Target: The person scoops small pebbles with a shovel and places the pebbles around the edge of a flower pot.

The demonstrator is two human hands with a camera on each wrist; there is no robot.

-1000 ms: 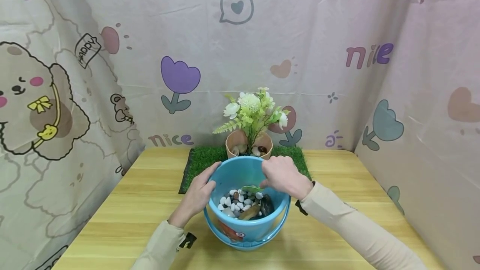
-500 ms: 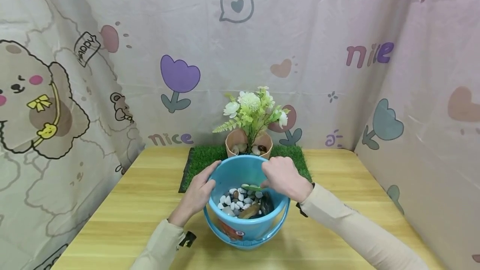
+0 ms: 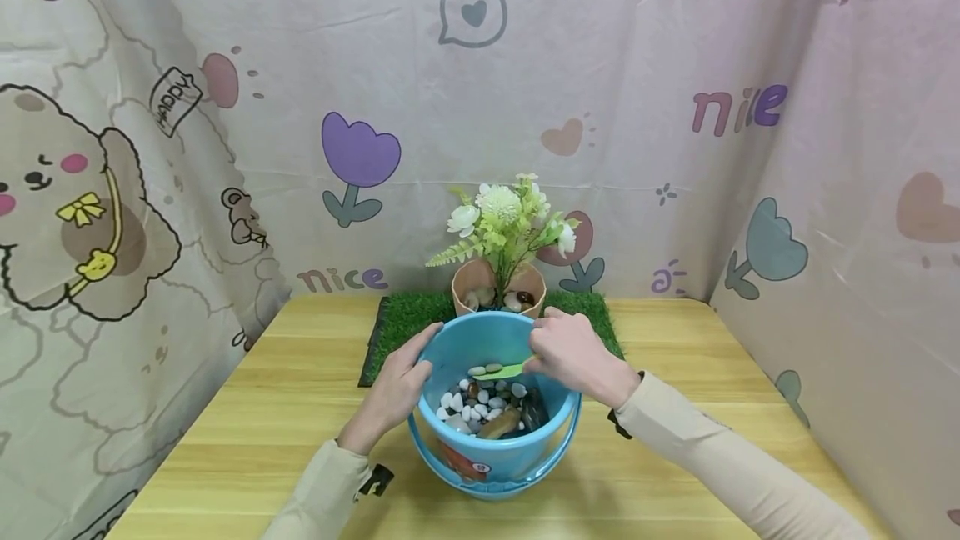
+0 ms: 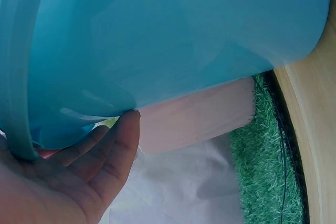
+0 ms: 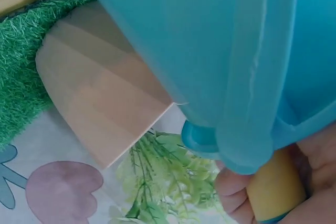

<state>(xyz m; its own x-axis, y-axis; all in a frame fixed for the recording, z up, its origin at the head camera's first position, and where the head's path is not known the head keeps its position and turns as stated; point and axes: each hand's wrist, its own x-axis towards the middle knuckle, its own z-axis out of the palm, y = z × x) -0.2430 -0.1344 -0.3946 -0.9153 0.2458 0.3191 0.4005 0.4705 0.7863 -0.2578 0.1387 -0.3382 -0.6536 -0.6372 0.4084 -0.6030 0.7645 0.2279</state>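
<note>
A light blue bucket (image 3: 517,458) stands on the table, with white pebbles (image 3: 459,403) and larger dark and brown stones inside. My left hand (image 3: 397,386) grips its left rim; in the left wrist view the fingers (image 4: 118,156) lie against the outer wall. My right hand (image 3: 573,357) holds a small shovel over the bucket's right side. The shovel's green blade (image 3: 510,371) points left inside the bucket, with a couple of pebbles (image 3: 492,367) on it. Its yellow handle (image 5: 275,187) shows in the right wrist view, wrapped by the fingers.
Behind the bucket, a peach flowerpot (image 3: 467,277) holds white artificial flowers (image 3: 498,205) and stones. It stands on an artificial grass mat (image 3: 412,315). The bucket's handle (image 3: 536,480) hangs down in front. A printed curtain (image 3: 480,98) encloses the wooden table (image 3: 285,407).
The right hand has shifted slightly right, and the shovel blade has risen off the pebbles, carrying a couple of them. The left hand and bucket stay in place.
</note>
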